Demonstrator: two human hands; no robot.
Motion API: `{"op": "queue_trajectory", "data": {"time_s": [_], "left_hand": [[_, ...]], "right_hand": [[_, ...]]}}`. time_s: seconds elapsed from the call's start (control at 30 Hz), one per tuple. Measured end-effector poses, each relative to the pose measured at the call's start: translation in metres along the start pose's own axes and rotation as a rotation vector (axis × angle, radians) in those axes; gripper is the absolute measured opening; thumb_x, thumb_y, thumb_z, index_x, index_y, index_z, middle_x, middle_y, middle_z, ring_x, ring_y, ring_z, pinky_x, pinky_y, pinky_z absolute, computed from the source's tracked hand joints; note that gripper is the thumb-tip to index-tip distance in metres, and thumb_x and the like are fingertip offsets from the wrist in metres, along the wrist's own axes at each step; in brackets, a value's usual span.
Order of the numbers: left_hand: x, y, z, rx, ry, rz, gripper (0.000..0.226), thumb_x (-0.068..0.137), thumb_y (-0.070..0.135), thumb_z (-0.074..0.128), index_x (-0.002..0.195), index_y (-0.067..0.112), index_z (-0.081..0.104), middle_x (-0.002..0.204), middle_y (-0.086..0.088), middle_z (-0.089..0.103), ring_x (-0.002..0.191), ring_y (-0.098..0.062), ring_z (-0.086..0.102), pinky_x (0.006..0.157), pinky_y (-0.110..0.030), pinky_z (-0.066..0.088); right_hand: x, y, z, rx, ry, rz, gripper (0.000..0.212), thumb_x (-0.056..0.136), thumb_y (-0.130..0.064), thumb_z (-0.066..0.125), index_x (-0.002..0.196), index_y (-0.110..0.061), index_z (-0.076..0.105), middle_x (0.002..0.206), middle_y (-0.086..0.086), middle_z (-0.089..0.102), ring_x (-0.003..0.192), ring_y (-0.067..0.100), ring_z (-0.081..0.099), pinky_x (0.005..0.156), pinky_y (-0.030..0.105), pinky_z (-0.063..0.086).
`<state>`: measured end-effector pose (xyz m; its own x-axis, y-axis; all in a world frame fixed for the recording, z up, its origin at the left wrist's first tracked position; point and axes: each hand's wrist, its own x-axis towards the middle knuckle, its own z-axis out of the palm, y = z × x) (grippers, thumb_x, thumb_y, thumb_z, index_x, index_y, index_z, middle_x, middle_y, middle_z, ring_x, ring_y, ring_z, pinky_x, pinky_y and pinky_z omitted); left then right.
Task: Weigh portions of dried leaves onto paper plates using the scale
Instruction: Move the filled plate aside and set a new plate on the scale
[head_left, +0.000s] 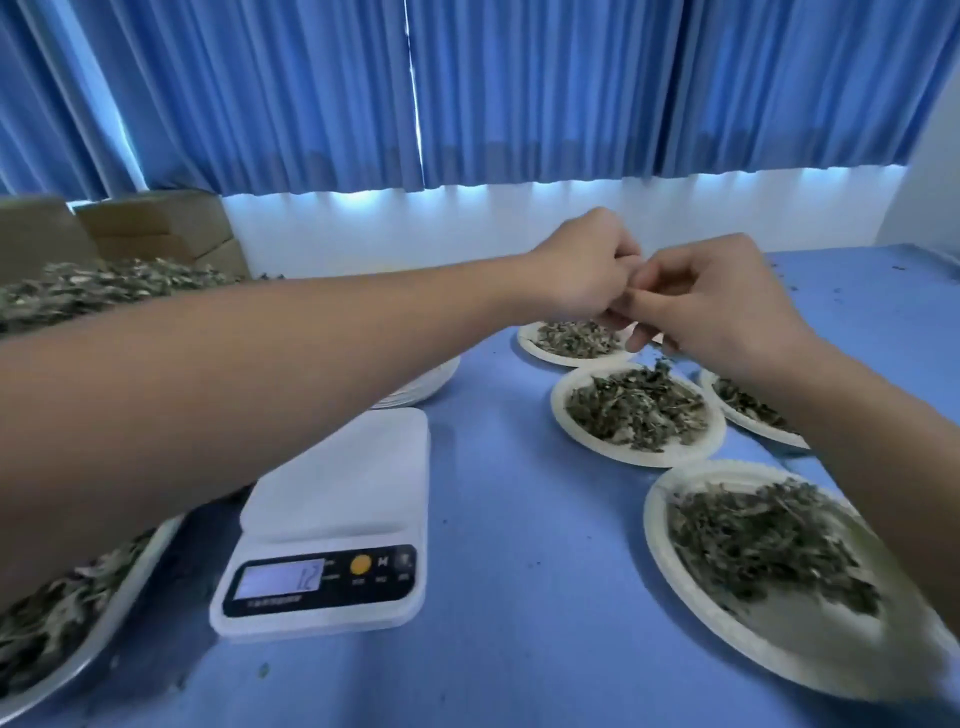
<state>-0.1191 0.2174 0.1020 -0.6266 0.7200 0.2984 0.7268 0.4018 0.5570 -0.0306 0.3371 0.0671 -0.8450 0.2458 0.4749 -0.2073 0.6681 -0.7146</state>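
Left hand (582, 265): bare, arm reaching across the table from the left, fingers curled inward and meeting those of the right hand; whether anything is pinched between them cannot be told. Right hand (722, 296): bare, fingers likewise bent, tips touching the left hand's, contents hidden. Both hang above the far white paper plate of dried leaves (571, 340). Middle white paper plate of dried green leaves (638, 410): just nearer, filled, flat on the blue tabletop (509, 519). A further filled plate (748, 410) lies partly under the right forearm; the nearest large paper plate of leaves (769, 566) sits at lower right. White rectangular digital kitchen scale (332, 525): left of the plates, platform bare, long axis running away from the wearer, display and buttons at the near end facing the wearer; digits blurred. Stack of empty paper plates (421, 384): behind the scale, mostly hidden by the left arm. Metal tray of loose dried leaves (67, 613): lower left. Heap of dried leaves (104, 286) before brown cardboard boxes (156, 228): far left. Blue curtains (467, 88): rear. Risks, judged: crumbs falling from the fingers onto a weighed plate would alter its portion; the left forearm, passing low over the scale, could press the platform and upset its zero.
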Motion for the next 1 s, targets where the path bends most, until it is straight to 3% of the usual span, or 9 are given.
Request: {"op": "queue_trajectory", "data": {"time_s": [0.07, 0.13, 0.2, 0.37, 0.47, 0.57, 0.67, 0.9, 1.0], "left_hand": [[-0.024, -0.020, -0.040, -0.006, 0.032, -0.037, 0.033, 0.092, 0.000, 0.043, 0.062, 0.002, 0.057, 0.060, -0.008, 0.056, 0.059, -0.019, 0.064, 0.057, -0.034, 0.056], [-0.045, -0.042, -0.074, 0.022, 0.065, -0.079, 0.026, 0.092, -0.001, 0.043, 0.076, -0.012, 0.060, 0.070, -0.013, 0.062, 0.069, -0.027, 0.069, 0.074, -0.048, 0.060], [-0.066, -0.063, -0.100, 0.026, 0.099, -0.119, 0.025, 0.092, -0.001, 0.043, 0.085, -0.015, 0.063, 0.078, -0.014, 0.072, 0.078, -0.027, 0.074, 0.081, -0.046, 0.060], [-0.106, -0.114, -0.137, -0.025, 0.148, -0.184, 0.024, 0.094, -0.003, 0.047, 0.088, -0.010, 0.069, 0.085, -0.022, 0.073, 0.085, -0.028, 0.074, 0.083, -0.044, 0.060], [-0.116, -0.138, -0.149, 0.114, 0.204, -0.154, 0.021, 0.093, 0.004, 0.053, 0.095, 0.003, 0.074, 0.090, -0.012, 0.075, 0.089, -0.024, 0.071, 0.088, -0.042, 0.056], [-0.122, -0.156, -0.155, 0.273, 0.185, -0.112, 0.023, 0.095, 0.013, 0.055, 0.109, 0.014, 0.073, 0.103, 0.000, 0.074, 0.100, -0.016, 0.066, 0.093, -0.035, 0.051], [-0.129, -0.170, -0.155, 0.330, 0.129, -0.080, 0.024, 0.097, 0.017, 0.056, 0.115, 0.017, 0.072, 0.111, 0.002, 0.072, 0.105, -0.013, 0.064, 0.095, -0.032, 0.050], [-0.132, -0.187, -0.156, 0.357, 0.090, -0.062, 0.024, 0.097, 0.020, 0.055, 0.114, 0.024, 0.072, 0.114, 0.007, 0.071, 0.107, -0.012, 0.062, 0.096, -0.038, 0.050], [-0.131, -0.187, -0.155, 0.339, 0.086, -0.032, 0.024, 0.098, 0.020, 0.056, 0.114, 0.023, 0.073, 0.114, 0.007, 0.071, 0.108, -0.010, 0.061, 0.095, -0.029, 0.047]], "right_hand": [[0.017, -0.027, 0.027, 0.057, -0.065, -0.048, 0.015, 0.088, -0.016, 0.077, 0.076, -0.008, 0.074, 0.060, 0.007, 0.073, 0.055, 0.020, 0.071, 0.052, 0.030, 0.051], [0.031, -0.053, 0.057, 0.036, -0.143, -0.131, 0.013, 0.088, -0.013, 0.076, 0.077, -0.005, 0.075, 0.062, 0.006, 0.074, 0.055, 0.013, 0.072, 0.052, 0.028, 0.053], [0.042, -0.075, 0.086, -0.092, -0.219, -0.242, 0.014, 0.087, -0.013, 0.075, 0.074, -0.010, 0.075, 0.064, 0.002, 0.074, 0.054, 0.009, 0.071, 0.056, 0.025, 0.053], [0.062, -0.107, 0.140, -0.267, -0.358, -0.364, 0.014, 0.084, -0.011, 0.070, 0.074, -0.018, 0.075, 0.063, -0.005, 0.070, 0.054, 0.006, 0.066, 0.054, 0.014, 0.047], [0.074, -0.111, 0.160, -0.505, -0.385, -0.483, 0.009, 0.088, -0.022, 0.069, 0.082, -0.024, 0.075, 0.078, -0.007, 0.068, 0.072, 0.014, 0.061, 0.064, 0.030, 0.048], [0.083, -0.110, 0.166, -0.732, -0.442, -0.538, 0.010, 0.090, -0.043, 0.068, 0.090, -0.035, 0.072, 0.100, -0.014, 0.058, 0.084, 0.012, 0.053, 0.067, 0.032, 0.040], [0.088, -0.108, 0.168, -0.798, -0.525, -0.549, 0.016, 0.092, -0.051, 0.064, 0.095, -0.038, 0.073, 0.103, -0.018, 0.055, 0.083, 0.008, 0.046, 0.069, 0.030, 0.035], [0.091, -0.111, 0.167, -0.856, -0.586, -0.598, 0.017, 0.097, -0.043, 0.062, 0.100, -0.035, 0.076, 0.099, -0.020, 0.052, 0.090, 0.010, 0.049, 0.071, 0.031, 0.038], [0.091, -0.115, 0.165, -0.867, -0.607, -0.602, 0.018, 0.098, -0.040, 0.060, 0.101, -0.032, 0.077, 0.097, -0.021, 0.051, 0.091, 0.011, 0.049, 0.072, 0.032, 0.040]]}}
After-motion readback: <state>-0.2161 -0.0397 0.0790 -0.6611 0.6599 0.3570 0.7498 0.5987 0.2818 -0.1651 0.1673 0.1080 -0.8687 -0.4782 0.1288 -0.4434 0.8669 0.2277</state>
